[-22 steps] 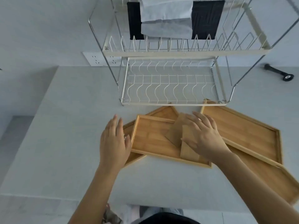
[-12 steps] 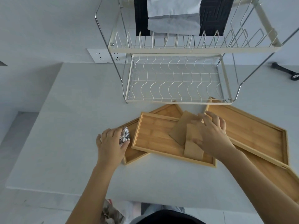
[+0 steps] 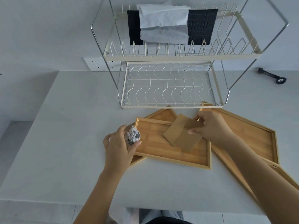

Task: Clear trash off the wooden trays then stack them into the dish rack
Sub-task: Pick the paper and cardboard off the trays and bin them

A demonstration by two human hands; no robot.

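Trash clearing is the step in hand, and both hands are busy over the front tray (image 3: 171, 149), the one lying just in front of the rack (image 3: 168, 88) on the worktop (image 3: 64, 126). The left hand (image 3: 119, 149) has a foil ball (image 3: 133, 136) at that tray's left end, its grip closed round the ball between thumb and fingertips, the ball sitting right over the tray's rim. The right hand (image 3: 213, 126) works the card pieces (image 3: 181, 135) that lie overlapped in the middle of the same tray; its grip pinches the far corner of the upper card between thumb and fingers, and that corner looks to be lifted, though how far is hard to tell.

Under the front tray, a second tray (image 3: 163, 114) pokes out at its back-left, and two more trays (image 3: 252, 135) fan out to its right, partly beneath the right forearm. No trash shows on those. The rack's lower tier is bare wire; cloths (image 3: 163, 26) hang on the upper tier.

Next, by the look of it: carry ball and cards clear of the tray, taking care that the lower card comes too. Only then can the trays go upright into the rack's slots.
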